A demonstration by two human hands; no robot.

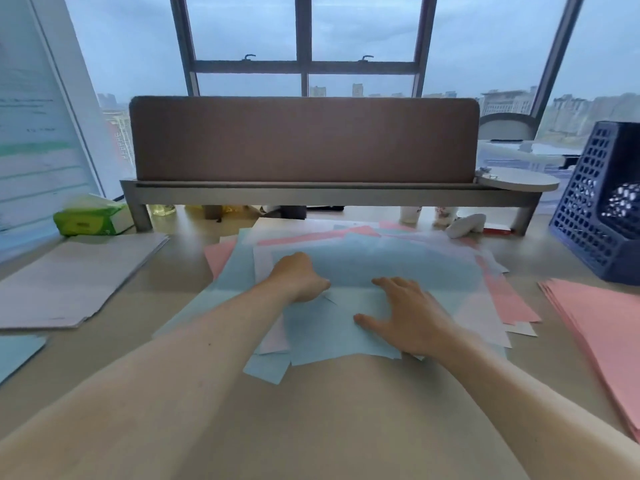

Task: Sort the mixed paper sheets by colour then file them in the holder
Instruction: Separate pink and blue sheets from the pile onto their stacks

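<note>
A mixed heap of blue, pink and white paper sheets (491, 296) lies spread in the middle of the desk. A blue sheet (381, 261) on top of it rises at its near edge. My left hand (299, 277) pinches that near edge with curled fingers. My right hand (407, 315) lies flat with spread fingers on the blue sheet underneath. A stack of pink sheets (602, 330) sits at the right. A stack of white sheets (76, 278) sits at the left, and a blue sheet (17, 355) shows at the left edge. The dark blue mesh file holder (599, 209) stands at the far right.
A brown desk divider on a grey metal shelf (304, 194) crosses the back of the desk. A green tissue pack (91, 218) sits at the back left. Small cups and a white crumpled thing (464, 225) stand under the shelf at the right. A whiteboard leans at the left.
</note>
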